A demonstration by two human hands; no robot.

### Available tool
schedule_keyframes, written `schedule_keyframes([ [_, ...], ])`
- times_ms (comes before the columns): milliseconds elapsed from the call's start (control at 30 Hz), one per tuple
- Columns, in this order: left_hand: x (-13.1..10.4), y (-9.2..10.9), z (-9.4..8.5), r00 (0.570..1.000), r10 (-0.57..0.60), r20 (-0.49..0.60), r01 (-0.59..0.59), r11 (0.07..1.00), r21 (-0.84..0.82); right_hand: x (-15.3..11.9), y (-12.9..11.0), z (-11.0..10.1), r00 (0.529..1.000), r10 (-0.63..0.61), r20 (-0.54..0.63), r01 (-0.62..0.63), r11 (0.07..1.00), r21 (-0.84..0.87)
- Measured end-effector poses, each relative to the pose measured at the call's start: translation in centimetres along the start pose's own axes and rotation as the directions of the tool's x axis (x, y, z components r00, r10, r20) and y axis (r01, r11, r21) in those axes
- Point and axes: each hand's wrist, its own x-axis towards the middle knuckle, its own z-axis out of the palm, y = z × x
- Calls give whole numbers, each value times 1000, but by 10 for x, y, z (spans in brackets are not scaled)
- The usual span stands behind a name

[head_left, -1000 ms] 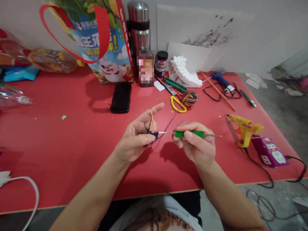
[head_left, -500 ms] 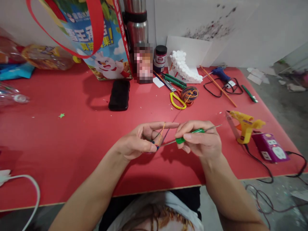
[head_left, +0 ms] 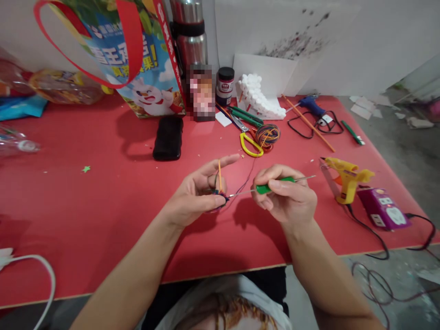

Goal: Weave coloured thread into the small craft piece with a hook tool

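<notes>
A small dark piece of multicoloured yarn work is pinched between the thumb and fingers of my left hand. Its index finger points outward, with an orange strand running up to it. My right hand is closed on the green handle of a crochet hook. The hook's thin metal tip points left and meets the edge of the yarn work. From there a strand runs back to the multicoloured yarn ball, which lies beside yellow-handled scissors.
Behind my hands are a black case, a printed bag, a steel flask, a jar and a white bumpy model. A yellow glue gun and purple box stand right on the red table.
My left index finger has lifted and moved left, away from my right hand. The hands are farther apart, and the orange strand is now more upright. Both hands keep their hold.
</notes>
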Motion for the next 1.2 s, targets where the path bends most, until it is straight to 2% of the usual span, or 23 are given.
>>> schedule_keyframes([
  [233,5,-4,-1,981,175,-84,-179,983,-35,-4,7,2,995,-91,-32,90,995,-43],
  [333,7,-4,2,969,206,-140,-211,977,-28,-7,9,3,993,-117,-23,115,991,-75],
  [500,10,-4,6,928,253,-274,-259,966,14,-7,10,4,980,-182,-80,173,979,-105],
  [600,10,-5,6,906,284,-314,-276,959,69,-6,10,5,978,-179,-105,163,977,-139],
  [933,7,-10,6,851,431,-299,-324,880,347,-5,9,7,976,-177,-126,156,975,-161],
  [1200,6,-12,5,834,480,-273,-363,849,384,-4,10,7,973,-181,-142,156,973,-170],
])
